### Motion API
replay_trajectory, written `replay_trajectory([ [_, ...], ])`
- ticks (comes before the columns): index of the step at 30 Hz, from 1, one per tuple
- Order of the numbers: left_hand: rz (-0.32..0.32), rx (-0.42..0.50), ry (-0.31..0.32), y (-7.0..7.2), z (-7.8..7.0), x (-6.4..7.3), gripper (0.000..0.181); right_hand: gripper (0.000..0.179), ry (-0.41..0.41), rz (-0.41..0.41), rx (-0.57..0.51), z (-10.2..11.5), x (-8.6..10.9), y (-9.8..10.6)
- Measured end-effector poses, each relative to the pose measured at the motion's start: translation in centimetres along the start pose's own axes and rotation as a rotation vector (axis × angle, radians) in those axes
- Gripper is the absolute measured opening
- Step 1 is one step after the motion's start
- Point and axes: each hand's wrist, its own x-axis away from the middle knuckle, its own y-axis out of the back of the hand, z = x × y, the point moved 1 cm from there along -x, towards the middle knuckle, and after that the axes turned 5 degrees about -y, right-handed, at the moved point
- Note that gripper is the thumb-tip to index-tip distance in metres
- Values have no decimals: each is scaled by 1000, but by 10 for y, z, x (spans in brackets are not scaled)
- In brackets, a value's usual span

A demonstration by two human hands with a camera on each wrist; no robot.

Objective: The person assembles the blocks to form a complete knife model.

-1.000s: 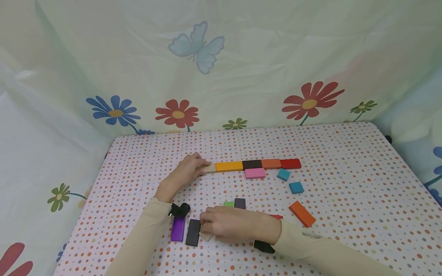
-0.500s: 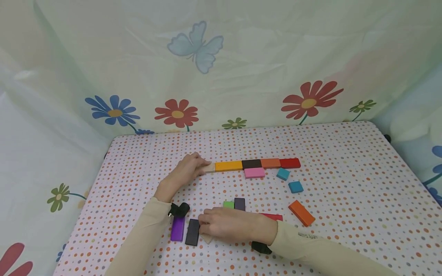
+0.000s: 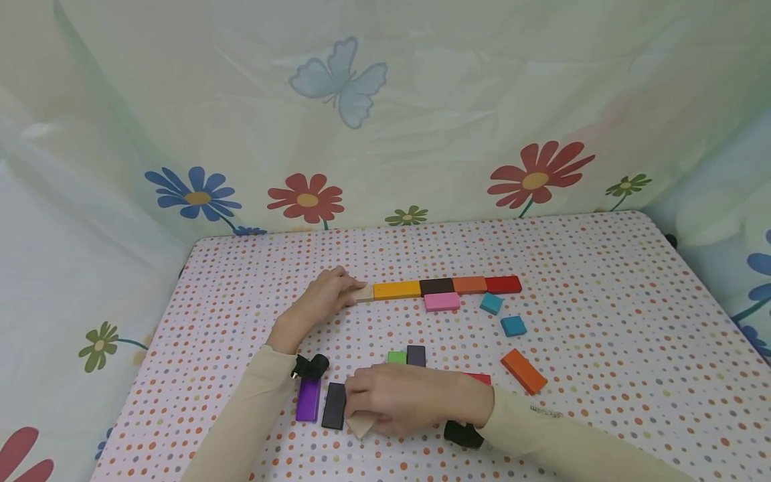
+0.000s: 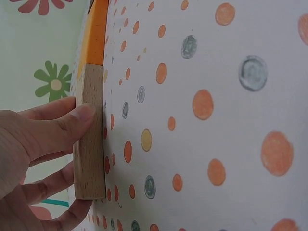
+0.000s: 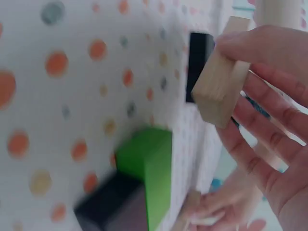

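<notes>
At the left end of a straight row of blocks, my left hand [image 3: 316, 301] holds a plain wooden block [image 4: 90, 154], thumb on the near face and fingers along the far side. That block butts against a yellow block [image 3: 396, 290], followed by a dark brown block [image 3: 436, 286], an orange block [image 3: 470, 285] and a red block [image 3: 502, 284]. Nearer the front, my right hand [image 3: 397, 398] pinches another plain wooden block [image 5: 219, 82], tilted, between thumb and fingers. Just left of it lies a black block [image 3: 334, 406]; a green block [image 3: 396, 357] lies behind the hand.
A pink block [image 3: 442, 302] lies along the row's front side. Two blue blocks [image 3: 513, 326] and a loose orange block [image 3: 523, 371] are on the right. A purple block [image 3: 308, 402] is by the left wrist, a dark block [image 3: 415, 355] beside the green one. My right wrist partly hides another red block [image 3: 478, 379].
More of the wooden block in my right hand shows now, as it has been picked up and tilted. The left hand stays at the row's end.
</notes>
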Motion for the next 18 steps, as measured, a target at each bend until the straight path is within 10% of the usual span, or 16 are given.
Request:
replay_trajectory([
  [6,6,-1,0,0,1,0,35,30,-138,-85,-189,-25,12,27],
  [18,0,-17,11,-1,2,-1,35,30,-399,-370,-134,-88,30,48],
])
